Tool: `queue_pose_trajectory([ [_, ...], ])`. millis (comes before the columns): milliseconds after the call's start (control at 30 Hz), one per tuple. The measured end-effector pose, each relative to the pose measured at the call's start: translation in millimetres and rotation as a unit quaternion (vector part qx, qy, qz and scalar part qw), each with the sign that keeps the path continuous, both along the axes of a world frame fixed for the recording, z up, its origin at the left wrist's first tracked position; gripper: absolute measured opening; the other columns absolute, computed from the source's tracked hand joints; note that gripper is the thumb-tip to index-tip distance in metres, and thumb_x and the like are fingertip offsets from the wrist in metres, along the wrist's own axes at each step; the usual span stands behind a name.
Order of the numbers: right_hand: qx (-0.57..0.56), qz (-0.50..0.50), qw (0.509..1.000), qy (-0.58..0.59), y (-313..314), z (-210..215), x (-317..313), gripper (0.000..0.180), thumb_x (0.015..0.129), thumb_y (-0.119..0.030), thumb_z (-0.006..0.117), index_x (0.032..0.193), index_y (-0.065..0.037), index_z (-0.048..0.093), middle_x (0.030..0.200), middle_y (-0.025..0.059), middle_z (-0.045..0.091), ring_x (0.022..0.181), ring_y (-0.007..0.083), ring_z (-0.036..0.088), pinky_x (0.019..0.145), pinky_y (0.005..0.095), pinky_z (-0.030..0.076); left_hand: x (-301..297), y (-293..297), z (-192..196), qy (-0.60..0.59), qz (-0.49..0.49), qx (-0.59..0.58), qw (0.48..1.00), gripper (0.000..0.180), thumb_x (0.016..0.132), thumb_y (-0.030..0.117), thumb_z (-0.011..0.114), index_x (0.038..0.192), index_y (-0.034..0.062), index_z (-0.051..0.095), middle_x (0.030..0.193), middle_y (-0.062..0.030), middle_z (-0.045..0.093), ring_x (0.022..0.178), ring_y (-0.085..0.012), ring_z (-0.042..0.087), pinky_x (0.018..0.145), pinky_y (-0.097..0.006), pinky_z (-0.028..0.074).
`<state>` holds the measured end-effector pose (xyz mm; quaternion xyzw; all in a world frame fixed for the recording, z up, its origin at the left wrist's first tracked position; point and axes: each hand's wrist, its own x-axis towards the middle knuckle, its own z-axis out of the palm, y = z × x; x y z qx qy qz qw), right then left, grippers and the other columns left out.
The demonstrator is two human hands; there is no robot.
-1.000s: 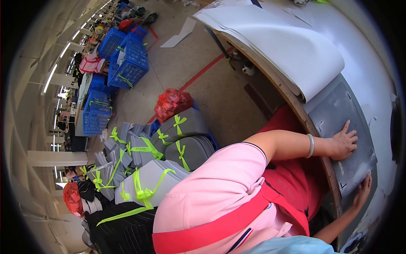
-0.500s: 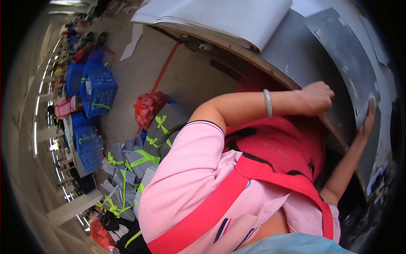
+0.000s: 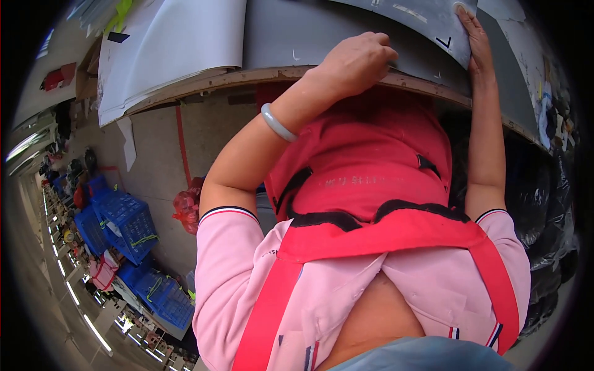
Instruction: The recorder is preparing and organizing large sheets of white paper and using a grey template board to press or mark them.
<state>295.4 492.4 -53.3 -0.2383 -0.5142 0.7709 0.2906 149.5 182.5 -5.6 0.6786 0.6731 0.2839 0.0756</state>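
My left hand (image 3: 359, 62) is closed, its fingers curled together just above the table's near edge; whatever it may hold is hidden. A pale bangle (image 3: 278, 123) circles that wrist. My right hand (image 3: 475, 40) grips the right end of a stiff grey panel (image 3: 427, 21), with a fingertip on its top face. Pale tape patches and a black angled mark show on the panel. Under it lies a dark grey sheet (image 3: 291, 31) with small white corner marks.
A stack of large white sheets (image 3: 185, 43) overhangs the worn wooden table edge (image 3: 229, 79) at left. Blue plastic crates (image 3: 127, 222) and a red bag (image 3: 187, 207) stand on the floor. Black plastic-wrapped bundles (image 3: 532, 204) lie at right.
The view has turned and now faces the table more squarely. My right hand still has the panel's end, and my left hand stays closed near the edge.
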Motion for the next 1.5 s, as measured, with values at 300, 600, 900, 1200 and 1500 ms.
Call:
queue_pose_trajectory([
  [300, -0.013, -0.056, 0.997, 0.047, -45.0, 58.0, -1.6, 0.026, 0.096, -0.024, 0.068, 0.116, -0.006, 0.066, 0.102, 0.0032, 0.072, 0.088, 0.0126, 0.068, 0.08, 0.0277, 0.056, 78.0, 115.5, -8.7, 0.055, -0.122, -0.023, 0.991, 0.016, 0.078, 0.004, 0.062, 0.09, 0.0042, 0.072, 0.093, -0.0176, 0.069, 0.086, -0.0362, 0.068, 0.072, -0.045, 0.056],
  [600, 0.092, -0.027, 0.993, 0.071, -68.5, 62.9, 28.0, 0.021, 0.096, -0.021, 0.069, 0.113, -0.009, 0.069, 0.1, -0.0024, 0.07, 0.089, 0.006, 0.064, 0.08, 0.0215, 0.052, 40.7, 91.9, 27.3, -0.206, -0.049, 0.357, 0.91, 0.032, 0.088, 0.005, 0.061, 0.12, -0.0005, 0.058, 0.112, -0.0213, 0.064, 0.097, -0.0342, 0.065, 0.086, -0.043, 0.052],
  [900, -0.005, -0.061, 0.998, -0.017, -15.3, 15.2, 81.0, 0.051, 0.101, -0.038, 0.059, 0.139, -0.004, 0.052, 0.133, 0.0115, 0.06, 0.12, 0.0245, 0.059, 0.104, 0.0388, 0.048, -57.2, 103.4, 54.6, -0.292, 0.173, 0.337, 0.878, 0.046, 0.094, 0.007, 0.057, 0.138, -0.0017, 0.047, 0.129, -0.0243, 0.058, 0.118, -0.0344, 0.057, 0.103, -0.043, 0.043],
  [1200, -0.083, -0.049, 0.995, -0.032, 9.6, -6.1, 87.7, 0.053, 0.1, -0.039, 0.06, 0.139, -0.004, 0.051, 0.134, 0.0102, 0.058, 0.121, 0.0233, 0.056, 0.106, 0.0366, 0.043, -309.4, -114.8, 129.9, -0.021, 0.485, 0.398, 0.779, 0.058, 0.093, 0.001, 0.06, 0.145, -0.0099, 0.037, 0.132, -0.0271, 0.059, 0.12, -0.0309, 0.06, 0.101, -0.034, 0.045],
  [1500, 0.016, -0.028, 0.996, -0.085, 24.6, -15.8, 78.4, 0.039, 0.103, -0.033, 0.057, 0.13, -0.005, 0.057, 0.123, 0.0051, 0.062, 0.11, 0.0163, 0.059, 0.097, 0.0309, 0.047, -356.7, -332.7, -0.6, -0.295, 0.69, 0.3, 0.589, 0.022, 0.09, 0.002, 0.067, 0.109, -0.0066, 0.059, 0.097, -0.0135, 0.064, 0.073, -0.0233, 0.065, 0.05, -0.038, 0.055],
])
